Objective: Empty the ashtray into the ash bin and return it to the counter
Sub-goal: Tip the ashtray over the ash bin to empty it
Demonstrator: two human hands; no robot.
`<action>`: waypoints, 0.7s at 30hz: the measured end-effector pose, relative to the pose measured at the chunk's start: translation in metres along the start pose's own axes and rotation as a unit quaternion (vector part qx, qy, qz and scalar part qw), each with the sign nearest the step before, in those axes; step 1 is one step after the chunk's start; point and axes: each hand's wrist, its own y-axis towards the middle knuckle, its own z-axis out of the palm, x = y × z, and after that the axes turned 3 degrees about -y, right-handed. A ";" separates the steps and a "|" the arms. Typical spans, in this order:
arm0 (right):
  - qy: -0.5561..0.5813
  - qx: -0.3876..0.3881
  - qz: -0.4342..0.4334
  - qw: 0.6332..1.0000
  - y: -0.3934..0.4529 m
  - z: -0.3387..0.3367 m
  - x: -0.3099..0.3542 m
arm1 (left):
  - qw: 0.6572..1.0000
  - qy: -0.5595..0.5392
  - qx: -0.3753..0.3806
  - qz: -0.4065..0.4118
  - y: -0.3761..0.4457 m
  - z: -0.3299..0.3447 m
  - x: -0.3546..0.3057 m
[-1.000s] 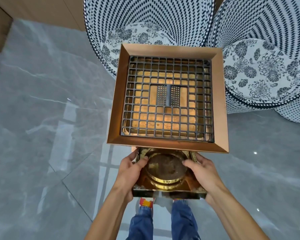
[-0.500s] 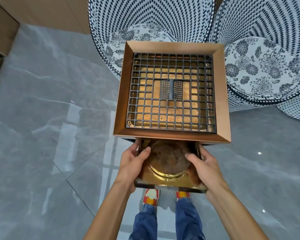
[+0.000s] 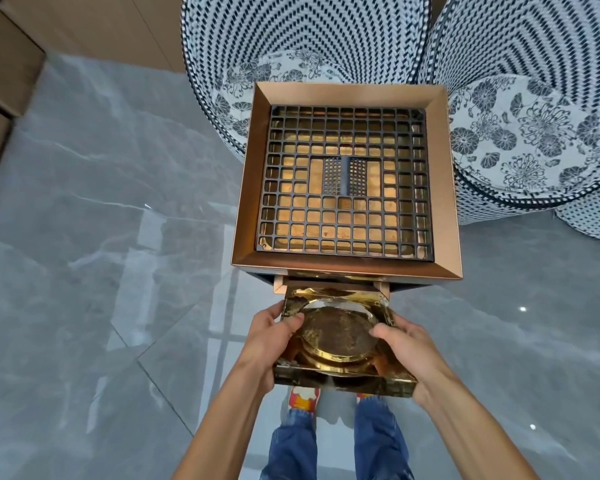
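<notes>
Low in the centre of the frame, the left hand (image 3: 269, 336) and right hand (image 3: 404, 344) clamp the square golden glass ashtray (image 3: 340, 344) just before the copper square ash bin (image 3: 347, 174). The bowl looks stained; emptying seems not finished, and the return to the counter remains.

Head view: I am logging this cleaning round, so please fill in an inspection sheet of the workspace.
Surface: glossy grey marble floor; no counter in view.
Job's things: square gold glass ashtray held level before the square copper ash bin with its black grid top.
Clutter: nothing seen.
Grippers: left hand and right hand clasp opposite sides of the ashtray.
Cables: nothing seen.
Surroundings: two blue-white woven chairs behind the bin; wooden panelling.
</notes>
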 end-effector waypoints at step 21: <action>-0.020 -0.013 -0.084 0.996 -0.029 0.001 -0.032 | 0.995 0.034 0.008 0.093 -0.023 -0.009 0.038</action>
